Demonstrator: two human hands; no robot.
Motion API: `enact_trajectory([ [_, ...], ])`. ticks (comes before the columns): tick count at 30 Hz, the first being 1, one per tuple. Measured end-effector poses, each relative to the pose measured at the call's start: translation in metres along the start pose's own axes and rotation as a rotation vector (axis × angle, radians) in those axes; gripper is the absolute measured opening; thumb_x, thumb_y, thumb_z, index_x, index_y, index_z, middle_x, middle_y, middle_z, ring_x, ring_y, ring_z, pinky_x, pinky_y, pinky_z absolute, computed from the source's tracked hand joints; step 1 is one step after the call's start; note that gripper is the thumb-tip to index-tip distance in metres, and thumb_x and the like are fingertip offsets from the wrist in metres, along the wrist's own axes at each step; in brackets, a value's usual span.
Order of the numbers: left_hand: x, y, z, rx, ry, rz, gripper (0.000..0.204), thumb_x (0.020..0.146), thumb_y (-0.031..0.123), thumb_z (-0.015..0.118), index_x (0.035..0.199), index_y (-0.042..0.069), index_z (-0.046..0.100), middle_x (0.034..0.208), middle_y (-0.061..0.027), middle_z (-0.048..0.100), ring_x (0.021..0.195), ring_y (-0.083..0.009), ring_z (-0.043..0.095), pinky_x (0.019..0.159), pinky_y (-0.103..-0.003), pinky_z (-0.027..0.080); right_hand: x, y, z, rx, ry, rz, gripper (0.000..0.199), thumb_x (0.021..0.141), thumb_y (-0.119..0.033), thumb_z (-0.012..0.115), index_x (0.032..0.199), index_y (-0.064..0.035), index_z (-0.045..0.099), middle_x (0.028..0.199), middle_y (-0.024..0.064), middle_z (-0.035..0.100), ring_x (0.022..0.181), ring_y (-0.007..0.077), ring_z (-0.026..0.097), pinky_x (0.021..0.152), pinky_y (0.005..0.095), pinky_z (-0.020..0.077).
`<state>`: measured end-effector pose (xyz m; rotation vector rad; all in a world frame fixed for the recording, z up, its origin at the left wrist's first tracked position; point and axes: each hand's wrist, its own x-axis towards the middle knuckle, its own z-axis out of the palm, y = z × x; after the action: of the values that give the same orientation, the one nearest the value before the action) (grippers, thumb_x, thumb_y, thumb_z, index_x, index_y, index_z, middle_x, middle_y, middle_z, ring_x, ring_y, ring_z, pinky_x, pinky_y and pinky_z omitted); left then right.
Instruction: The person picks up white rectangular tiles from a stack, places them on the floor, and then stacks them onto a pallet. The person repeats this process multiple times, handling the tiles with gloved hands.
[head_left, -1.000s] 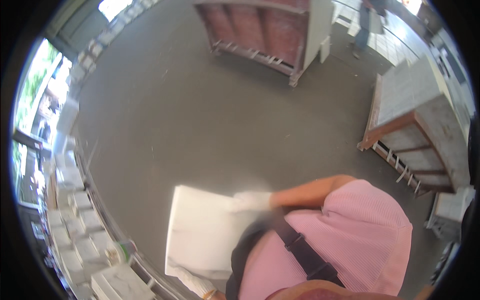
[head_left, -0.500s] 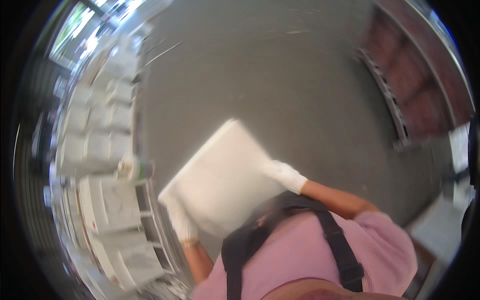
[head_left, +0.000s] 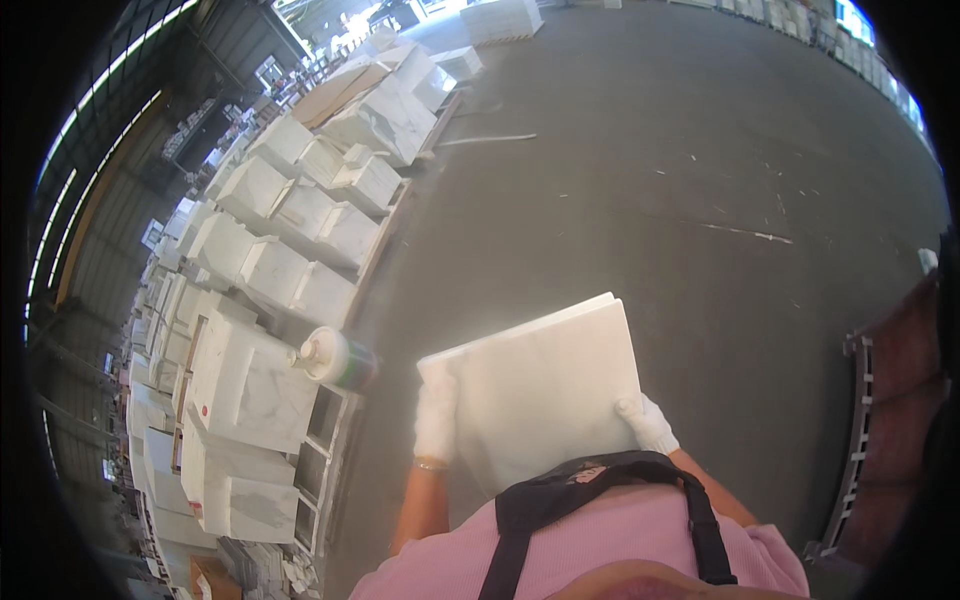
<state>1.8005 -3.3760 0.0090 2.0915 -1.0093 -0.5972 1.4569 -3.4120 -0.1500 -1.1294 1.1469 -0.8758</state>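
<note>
Between my two gloved hands is a pale square stone tile (head_left: 540,390), held low in front of my body. Its far edge shows a line, as if two thin tiles lay together. My left hand (head_left: 436,415), in a white knit glove, grips the left side with the fingers reaching along the far left corner. At the near right corner, my right hand (head_left: 648,422), gloved the same way, closes over the edge. The undersides of the tile and the fingertips beneath it are hidden. A black apron covers the near edge of the tile.
Along the left, white marble blocks (head_left: 265,380) stand on wooden pallets (head_left: 328,455). A white tub (head_left: 330,357) sits by the pallet edge. To the right is a dark red panelled rack (head_left: 895,410). Thin strips (head_left: 750,234) lie on the grey floor.
My view has turned left: the pallets now stretch further up the picture and the red rack has slid down the right side. The tile stays in both hands.
</note>
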Motion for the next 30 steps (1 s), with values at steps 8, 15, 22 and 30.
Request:
enact_trajectory([
  [8,0.174,0.074,0.042,-0.028,0.091,-0.261,0.059,0.105,0.049,0.042,0.125,-0.004,0.06,0.119,-0.0221,0.068,0.108,-0.0328,0.065,0.093,-0.045,0.049,0.235,-0.069,-0.009,0.032,-0.22,0.105,0.077,0.093,-0.056,0.07,0.14,0.0035,0.057,0.137,0.0132,0.063,0.126,0.0217,0.055,0.111,0.0365,0.0405],
  [15,0.381,0.147,0.084,-0.145,0.018,-0.191,0.069,0.101,0.057,0.057,0.136,-0.002,0.057,0.129,-0.0136,0.065,0.117,-0.0225,0.06,0.102,-0.037,0.046,0.439,-0.114,0.008,0.003,-0.147,0.083,0.078,0.098,-0.051,0.067,0.148,0.006,0.049,0.147,0.0147,0.057,0.135,0.022,0.05,0.117,0.0369,0.035],
  [22,0.585,0.246,0.161,-0.016,-0.114,-0.05,0.068,0.1,0.057,0.057,0.135,-0.001,0.057,0.128,-0.0168,0.065,0.119,-0.0269,0.061,0.102,-0.039,0.046,0.598,-0.174,-0.019,-0.095,0.032,-0.013,0.061,0.101,-0.048,0.059,0.135,0.0028,0.06,0.135,0.0203,0.065,0.123,0.0286,0.06,0.107,0.0365,0.0431],
  [30,0.774,0.332,0.273,0.065,-0.044,-0.062,0.068,0.101,0.055,0.056,0.138,-0.002,0.055,0.132,-0.0211,0.064,0.123,-0.0309,0.06,0.105,-0.041,0.045,0.85,-0.224,-0.092,-0.105,-0.065,0.059,0.062,0.098,-0.047,0.061,0.136,0.0022,0.06,0.134,0.0184,0.065,0.122,0.0282,0.06,0.107,0.0379,0.0434],
])
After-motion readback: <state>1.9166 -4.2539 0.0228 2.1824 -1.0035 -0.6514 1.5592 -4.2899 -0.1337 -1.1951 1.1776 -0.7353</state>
